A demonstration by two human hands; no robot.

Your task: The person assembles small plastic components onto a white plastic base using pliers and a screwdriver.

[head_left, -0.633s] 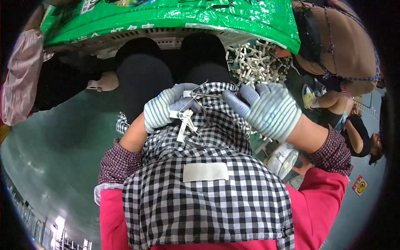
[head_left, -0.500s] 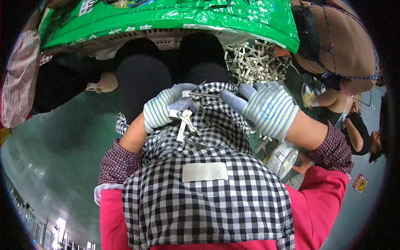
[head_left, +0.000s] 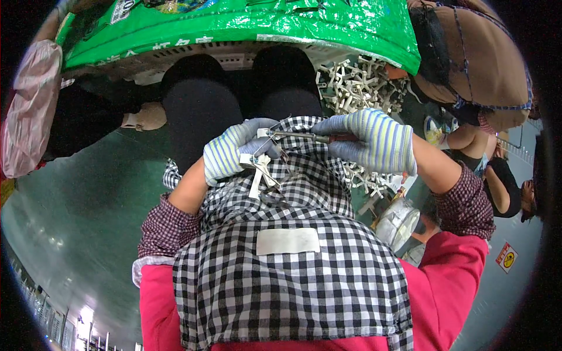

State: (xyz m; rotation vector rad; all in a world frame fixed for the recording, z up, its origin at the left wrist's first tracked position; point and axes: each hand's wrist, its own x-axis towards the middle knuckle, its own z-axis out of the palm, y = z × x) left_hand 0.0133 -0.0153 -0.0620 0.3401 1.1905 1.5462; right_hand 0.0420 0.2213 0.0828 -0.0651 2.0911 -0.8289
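My left hand (head_left: 225, 157), in a striped glove, is closed on a small white plastic bracket (head_left: 256, 181) with thin metal wires, above my checked apron (head_left: 293, 281). A second white block (head_left: 264, 133) sits by its fingertips. My right hand (head_left: 377, 140), gloved alike, is closed around the dark red handle of a screwdriver (head_left: 307, 137). Its grey shaft points left, and the tip meets or nearly meets the block by my left fingers; I cannot tell whether it touches a screw.
A heap of white plastic pieces (head_left: 357, 88) lies beyond my right hand, with more below it. Green sheeting (head_left: 246, 29) hangs across the far side. A whitish round object (head_left: 398, 222) lies near my right elbow. Co-workers sit at the right (head_left: 486, 58) and left (head_left: 35, 111).
My right hand has turned and slid up the screwdriver, its fingers now closed round the handle, which shows more. The left hand and the white pieces have barely moved.
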